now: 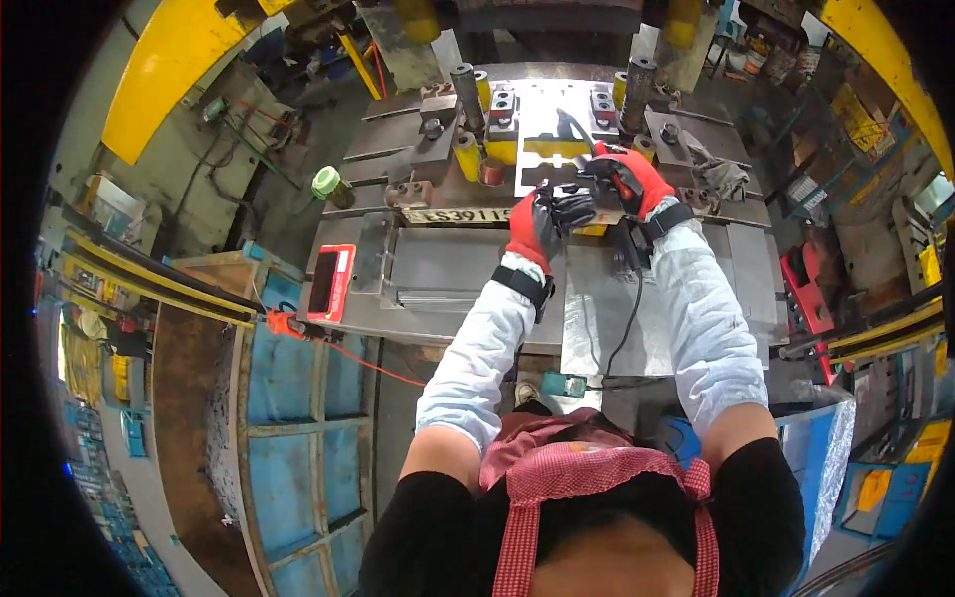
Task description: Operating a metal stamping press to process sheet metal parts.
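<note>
Both my hands wear red and black gloves over white sleeves with black wrist straps. At the front of the press die, my left hand (545, 221) reaches over the near end of a shiny metal strip (539, 98) with cutouts. Its fingers stretch to the right; whether they touch the strip I cannot make out. My right hand (634, 177) is closed, just right of the strip. A slim dark hand tool (571, 127) sticks out of it, slanting forward and left over the strip. The tool's other end is hidden in the glove.
Dark guide posts (466, 95) and yellow cylinders (468, 157) flank the strip. Left stand a green-capped bottle (328, 182) and a red-framed box (331, 284). A grey rag (718, 174) lies right. A black cable (630, 323) hangs past flat metal sheets (592, 298).
</note>
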Tool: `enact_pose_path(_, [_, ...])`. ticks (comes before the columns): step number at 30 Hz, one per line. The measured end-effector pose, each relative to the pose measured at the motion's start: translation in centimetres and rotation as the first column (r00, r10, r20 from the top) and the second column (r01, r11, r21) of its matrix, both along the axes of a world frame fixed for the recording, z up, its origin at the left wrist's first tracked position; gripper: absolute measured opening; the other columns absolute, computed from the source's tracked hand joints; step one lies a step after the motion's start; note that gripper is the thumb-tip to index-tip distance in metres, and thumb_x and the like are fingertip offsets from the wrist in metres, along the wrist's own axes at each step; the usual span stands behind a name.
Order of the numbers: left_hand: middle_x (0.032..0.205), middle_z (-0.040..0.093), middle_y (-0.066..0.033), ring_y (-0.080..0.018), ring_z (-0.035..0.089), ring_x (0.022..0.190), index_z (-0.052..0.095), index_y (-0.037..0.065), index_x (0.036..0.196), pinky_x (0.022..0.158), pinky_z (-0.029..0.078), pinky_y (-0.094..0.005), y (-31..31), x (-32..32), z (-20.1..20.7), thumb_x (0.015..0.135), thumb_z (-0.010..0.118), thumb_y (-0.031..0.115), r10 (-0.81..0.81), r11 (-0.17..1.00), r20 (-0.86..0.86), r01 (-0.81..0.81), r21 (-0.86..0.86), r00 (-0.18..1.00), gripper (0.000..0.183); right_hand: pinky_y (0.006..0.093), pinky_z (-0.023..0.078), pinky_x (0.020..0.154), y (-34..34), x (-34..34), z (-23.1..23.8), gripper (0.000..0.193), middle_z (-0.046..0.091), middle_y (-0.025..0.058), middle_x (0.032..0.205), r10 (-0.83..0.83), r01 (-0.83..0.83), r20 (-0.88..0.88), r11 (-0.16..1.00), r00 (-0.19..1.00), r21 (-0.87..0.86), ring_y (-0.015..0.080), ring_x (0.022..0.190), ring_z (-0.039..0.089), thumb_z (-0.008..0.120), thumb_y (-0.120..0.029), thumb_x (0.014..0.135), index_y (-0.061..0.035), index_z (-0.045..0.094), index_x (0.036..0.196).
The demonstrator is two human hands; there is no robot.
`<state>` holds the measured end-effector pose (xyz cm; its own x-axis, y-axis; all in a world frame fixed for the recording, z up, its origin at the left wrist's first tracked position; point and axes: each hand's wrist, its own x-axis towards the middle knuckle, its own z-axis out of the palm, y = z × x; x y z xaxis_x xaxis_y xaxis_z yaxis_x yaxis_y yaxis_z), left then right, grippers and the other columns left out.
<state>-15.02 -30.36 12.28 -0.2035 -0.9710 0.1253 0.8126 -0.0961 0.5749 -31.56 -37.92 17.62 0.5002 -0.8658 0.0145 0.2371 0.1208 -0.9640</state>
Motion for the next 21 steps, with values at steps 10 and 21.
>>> enact_pose_path(10, [0.09,0.06,-0.0229,-0.0339,0.06,0.083,0.049,-0.01,0.103,0.077,0.049,-0.0434,-0.1,-1.1,0.5,0.088,0.031,0.031,0.109,0.956,-0.011,-0.101,0.275,0.994,0.048,0.0183,0.037,0.05,16.2,-10.0,-5.9,0.058,0.05,-0.0019,0.081,-0.439,0.439,-0.012,0.898,0.899,0.04,0.0046,0.06,0.043,0.055,-0.009,0.08,-0.0095,0.031,0.132])
enact_pose_path(21, [0.095,0.057,-0.0267,-0.0381,0.059,0.081,0.047,-0.01,0.104,0.076,0.047,-0.046,-0.7,-1.9,1.2,0.088,0.029,0.03,0.141,0.92,0.054,-0.151,0.362,0.989,0.047,0.0205,0.033,0.039,31.2,-21.9,-14.5,0.036,0.044,-0.0038,0.063,-0.593,0.671,-0.32,0.692,0.739,0.268,0.0056,0.044,0.038,0.058,-0.016,0.078,-0.0105,0.049,0.112])
